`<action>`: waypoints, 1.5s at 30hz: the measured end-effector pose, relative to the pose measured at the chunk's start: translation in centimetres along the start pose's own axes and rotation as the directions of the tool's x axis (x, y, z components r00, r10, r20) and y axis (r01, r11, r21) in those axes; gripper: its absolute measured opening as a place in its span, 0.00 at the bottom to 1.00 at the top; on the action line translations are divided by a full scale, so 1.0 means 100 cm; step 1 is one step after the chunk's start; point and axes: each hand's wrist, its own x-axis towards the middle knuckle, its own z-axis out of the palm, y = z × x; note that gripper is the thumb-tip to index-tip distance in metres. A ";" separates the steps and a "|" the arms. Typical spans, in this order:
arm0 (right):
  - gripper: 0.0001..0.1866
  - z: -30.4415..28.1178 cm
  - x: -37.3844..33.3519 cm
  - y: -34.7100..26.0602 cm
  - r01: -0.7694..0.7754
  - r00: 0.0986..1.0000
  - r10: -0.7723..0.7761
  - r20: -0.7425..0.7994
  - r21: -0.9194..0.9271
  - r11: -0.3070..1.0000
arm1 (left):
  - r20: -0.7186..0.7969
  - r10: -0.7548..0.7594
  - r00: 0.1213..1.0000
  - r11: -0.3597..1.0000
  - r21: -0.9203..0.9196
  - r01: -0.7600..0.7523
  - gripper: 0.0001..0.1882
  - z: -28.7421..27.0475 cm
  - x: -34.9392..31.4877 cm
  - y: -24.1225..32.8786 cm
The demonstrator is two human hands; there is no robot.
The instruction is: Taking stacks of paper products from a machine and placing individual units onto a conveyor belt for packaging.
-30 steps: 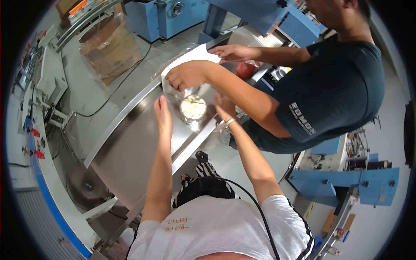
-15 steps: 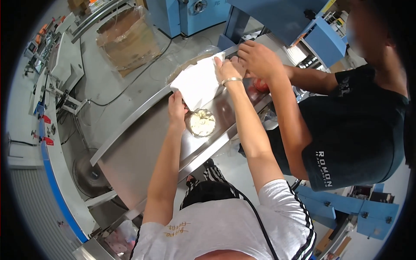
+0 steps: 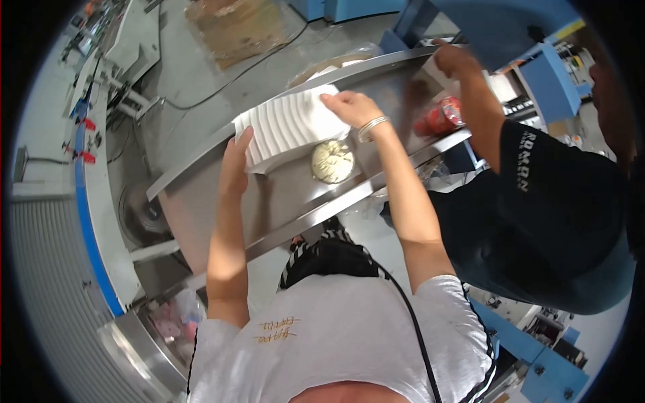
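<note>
A stack of white sheets (image 3: 289, 125), its pieces overlapping in curved ridges, is held across the metal trough-like table between my hands. My left hand (image 3: 235, 158) grips its left end, thumb up along the edge. My right hand (image 3: 353, 109), with a bangle at the wrist, pinches the upper right end. Just below the stack, nearer to me, a round dish (image 3: 333, 161) of pale yellow pieces rests on the metal surface (image 3: 289, 201).
To the right, a co-worker's hand (image 3: 458, 62) reaches over the table's far end, by a red package (image 3: 440, 117). Behind the raised table rim (image 3: 195, 168) stands a plastic-lined cardboard box (image 3: 238, 33). A cable runs over the floor.
The white stack has moved left and spread into ridges, with my left hand going left. The co-worker's hands have moved away from my right hand, uncovering the red package.
</note>
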 end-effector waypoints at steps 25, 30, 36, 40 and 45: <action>0.23 0.194 -0.180 -0.216 0.576 0.555 -0.765 0.327 0.512 0.637 | -0.545 0.754 0.367 0.629 0.438 -0.642 0.39 -0.127 -0.276 0.015; 0.26 0.366 -0.271 -0.274 0.471 0.172 -0.884 0.434 0.752 0.461 | -0.733 0.667 0.133 0.693 0.546 -0.471 0.33 -0.232 -0.421 -0.027; 0.35 0.551 -0.393 -0.382 0.388 -0.182 -0.659 0.730 0.669 0.634 | -0.952 0.269 -0.143 0.891 0.302 -0.338 0.34 -0.353 -0.561 -0.043; 0.38 0.656 -0.444 -0.443 0.691 -0.290 -0.459 0.840 0.516 0.507 | -0.966 0.153 -0.208 0.930 0.212 -0.301 0.40 -0.436 -0.624 -0.042; 0.48 0.715 -0.464 -0.489 0.602 -0.346 -0.108 0.932 0.309 0.736 | -0.921 -0.387 -0.047 0.921 -0.389 0.037 0.51 -0.515 -0.680 -0.055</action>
